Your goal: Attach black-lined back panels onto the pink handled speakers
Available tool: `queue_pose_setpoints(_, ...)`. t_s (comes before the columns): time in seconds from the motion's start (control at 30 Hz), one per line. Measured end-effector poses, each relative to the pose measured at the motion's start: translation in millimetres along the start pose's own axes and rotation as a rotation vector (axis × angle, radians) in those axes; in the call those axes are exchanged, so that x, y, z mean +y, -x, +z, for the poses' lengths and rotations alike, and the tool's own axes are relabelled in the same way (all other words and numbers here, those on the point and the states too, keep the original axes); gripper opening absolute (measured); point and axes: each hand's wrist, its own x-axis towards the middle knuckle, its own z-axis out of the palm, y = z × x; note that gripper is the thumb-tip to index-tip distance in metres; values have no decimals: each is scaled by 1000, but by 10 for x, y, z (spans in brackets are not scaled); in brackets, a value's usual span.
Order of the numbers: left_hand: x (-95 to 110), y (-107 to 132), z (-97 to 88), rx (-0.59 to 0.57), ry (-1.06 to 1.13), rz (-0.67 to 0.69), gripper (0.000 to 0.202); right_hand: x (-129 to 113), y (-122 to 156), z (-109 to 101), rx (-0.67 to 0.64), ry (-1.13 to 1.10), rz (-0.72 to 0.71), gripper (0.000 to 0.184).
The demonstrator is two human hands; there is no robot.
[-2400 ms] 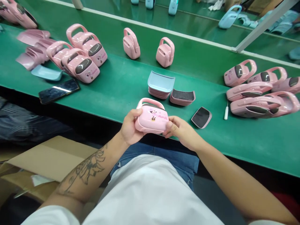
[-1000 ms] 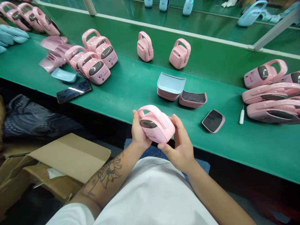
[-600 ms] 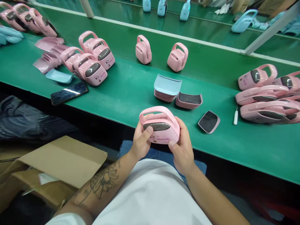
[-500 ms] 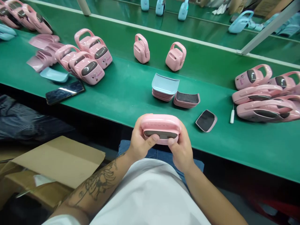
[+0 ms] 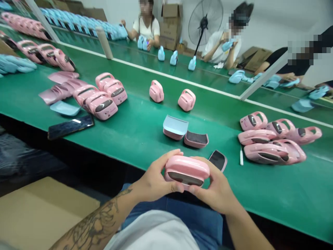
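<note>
Between both hands I hold a pink plastic handled device [image 5: 187, 165] with a dark oval window facing me. My left hand [image 5: 154, 180] wraps around its left end, thumb along the lower edge. At the right end, my right hand [image 5: 218, 187] grips it with the thumb underneath. Just beyond lie a stack of curved panels topped by a light blue panel [image 5: 175, 124] and a second stack of pink panels with dark faces [image 5: 196, 138]. A single dark-faced panel [image 5: 218, 160] rests near my right hand, partly hidden by it.
Pink devices stand in groups on the green bench [image 5: 135, 139], left [image 5: 105, 107] and right [image 5: 267, 152]. A phone [image 5: 70, 127] lies at the left edge, a white-handled screwdriver [image 5: 241, 158] at right. Cardboard [image 5: 47, 208] sits below left. Several people work across the bench.
The view has tilted up, bringing the far side of the bench and people into sight. Both hands still hold the pink device, which has turned slightly, its right end now lower.
</note>
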Motion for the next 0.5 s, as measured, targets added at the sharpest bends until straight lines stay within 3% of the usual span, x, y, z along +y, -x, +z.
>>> queue_pose_setpoints(0.1, -19, -290, 162, 180, -249, 236, 58, 24, -468, -544, 97, 122, 71, 56)
queue_pose_setpoints(0.17, -66, -466, 401, 206, -459, 401, 33, 126, -900, -884, 353, 263, 197, 51)
queue_pose_setpoints(0.23, -141, -606, 728, 14, -693, 514, 23, 298, -1363, -1162, 543, 318, 337, 47)
queue_pose_setpoints(0.3, -238, -716, 1085, -212, -913, 600, 21, 500, -1782, -1351, 605, 337, 428, 41)
queue_pose_setpoints(0.37, -357, -818, 1395, -331, -1044, 671, 20, 682, -2106, -1448, 669, 336, 527, 36)
queue_pose_setpoints(0.43, -491, -920, 1595, -415, -1127, 750, 17, 824, -2322, -1473, 733, 307, 598, 38)
queue_pose_setpoints(0.5, -611, -1001, 1660, -476, -1193, 817, 18, 922, -2442, -1470, 787, 261, 635, 41)
